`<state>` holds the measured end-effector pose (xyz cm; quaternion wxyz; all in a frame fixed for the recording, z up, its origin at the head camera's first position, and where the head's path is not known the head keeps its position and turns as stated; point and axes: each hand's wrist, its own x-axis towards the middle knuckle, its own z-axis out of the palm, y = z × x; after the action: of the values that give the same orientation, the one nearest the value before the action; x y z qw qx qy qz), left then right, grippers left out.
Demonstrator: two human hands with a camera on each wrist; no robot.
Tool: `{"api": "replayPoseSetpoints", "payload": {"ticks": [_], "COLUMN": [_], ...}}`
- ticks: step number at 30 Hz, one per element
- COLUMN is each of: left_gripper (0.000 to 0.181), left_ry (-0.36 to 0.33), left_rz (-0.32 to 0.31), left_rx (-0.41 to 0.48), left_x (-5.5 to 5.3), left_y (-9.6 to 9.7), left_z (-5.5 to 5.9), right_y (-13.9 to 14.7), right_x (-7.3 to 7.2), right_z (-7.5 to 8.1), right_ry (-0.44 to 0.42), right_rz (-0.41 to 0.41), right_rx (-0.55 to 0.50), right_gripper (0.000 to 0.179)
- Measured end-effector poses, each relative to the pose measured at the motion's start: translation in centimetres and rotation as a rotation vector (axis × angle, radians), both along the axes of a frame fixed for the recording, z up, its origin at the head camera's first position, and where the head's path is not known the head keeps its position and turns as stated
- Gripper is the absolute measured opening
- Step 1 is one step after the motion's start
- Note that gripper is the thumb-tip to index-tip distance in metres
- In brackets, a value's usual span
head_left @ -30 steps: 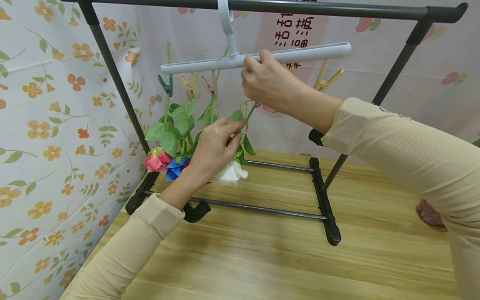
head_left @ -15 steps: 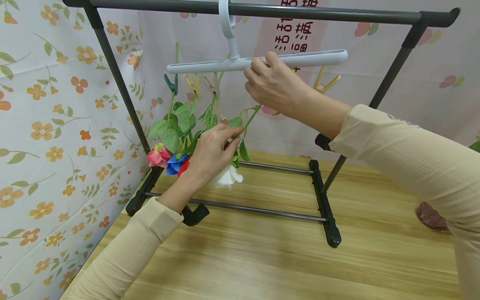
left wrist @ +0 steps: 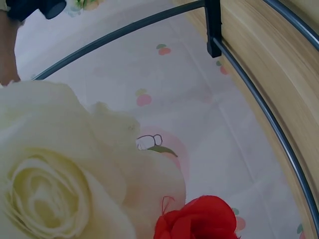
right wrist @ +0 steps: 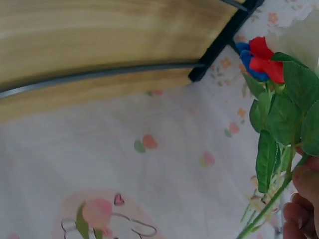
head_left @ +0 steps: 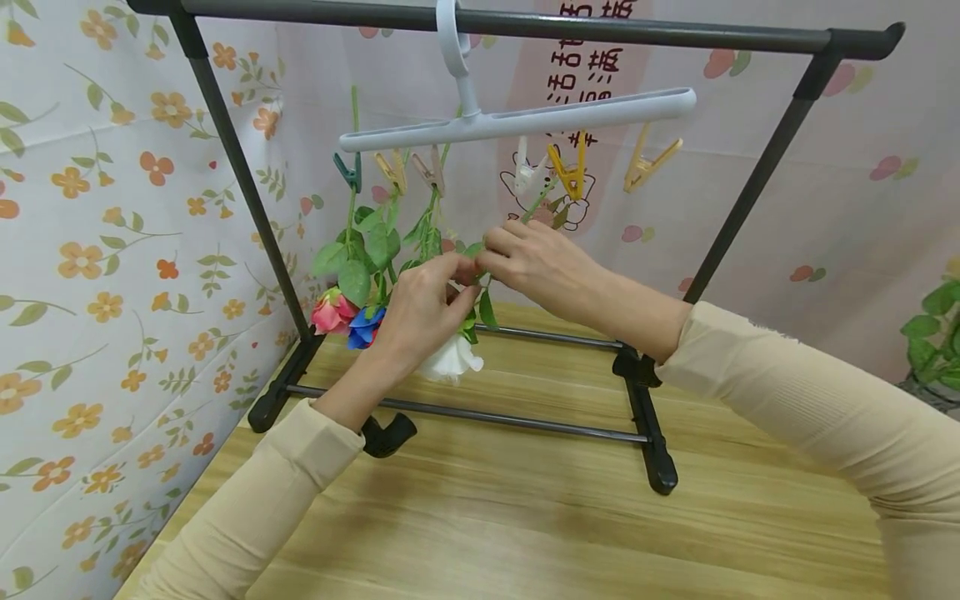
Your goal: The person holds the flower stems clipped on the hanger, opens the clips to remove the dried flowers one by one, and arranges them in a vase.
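Standing on the pale wood-grain worktop (head_left: pixel 450 508), the black metal rack (head_left: pixel 675 32) carries your white plastic hanger (head_left: pixel 525 125). Your left hand (head_left: pixel 420 300) pinches the green stem of the white fabric rose (head_left: pixel 453 360), which hangs head-down below it, while your right hand (head_left: pixel 551 265) has its fingers curled on that stem, fingertips meeting. By the look of it, you are about halfway: the pink rose (head_left: pixel 333 312), the blue rose (head_left: pixel 366 327) and, apparently, the red rose (left wrist: pixel 199 219) hang from the dark green clip (head_left: pixel 349 172), the pale yellow clip (head_left: pixel 392 172) and the pale pink clip (head_left: pixel 430 172). Yours seems not yet clipped, its stem end near the white clip (head_left: pixel 528 172) and the bright yellow clip (head_left: pixel 572 177); these and the amber clip (head_left: pixel 647 162) appear unfilled. Your left wrist view shows the white rose's spiralled centre, hidden from the head camera; your right wrist view shows fingertips closed around the stem, but not the clips' grip.
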<state>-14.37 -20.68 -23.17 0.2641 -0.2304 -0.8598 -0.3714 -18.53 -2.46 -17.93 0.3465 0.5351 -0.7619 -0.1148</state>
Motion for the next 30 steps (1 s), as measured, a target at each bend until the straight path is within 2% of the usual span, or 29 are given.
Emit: {"api": "replayPoseSetpoints", "payload": {"ticks": [3,5,13,16,20,22,26,30], "left_gripper": [0.011,0.012,0.008,0.006,0.013,0.018,0.029,0.04], "left_ry": [-0.047,-0.067,-0.108,-0.078,0.028,0.055,0.04,0.014], "left_rz": [-0.015,-0.02,-0.081,-0.063,0.045,0.108,0.232,0.315], "left_rx": [0.015,0.013,-0.037,-0.038,0.04,0.076,0.075,0.027], "left_x": [0.2,0.4,0.9,0.9,0.1,-0.4,-1.1,-1.7], "left_y": [0.0,0.1,0.1,-0.4,-1.8,-2.4,-3.0,-3.1], "left_z": [-0.1,-0.1,0.1,0.6,1.1,1.2,0.8,0.3], "right_y": [0.2,0.3,1.2,1.8,3.0,3.7,5.0,6.2], "right_x": [-0.1,-0.3,-0.3,-0.1,0.4,0.8,1.7,3.0], "right_z": [-1.1,-1.8,-3.4,-4.1,-5.2,-5.8,-6.9,-7.6], "right_ry": [-0.094,-0.123,-0.187,-0.18,-0.183,-0.207,-0.294,-0.378], "right_rz": [0.066,0.104,0.15,0.164,0.175,0.184,0.228,0.297], "right_rx": [-0.09,-0.126,-0.187,-0.202,-0.244,-0.277,-0.369,-0.507], "right_gripper": [0.005,0.006,0.011,0.011,0.012,0.014,0.018,0.005]}}
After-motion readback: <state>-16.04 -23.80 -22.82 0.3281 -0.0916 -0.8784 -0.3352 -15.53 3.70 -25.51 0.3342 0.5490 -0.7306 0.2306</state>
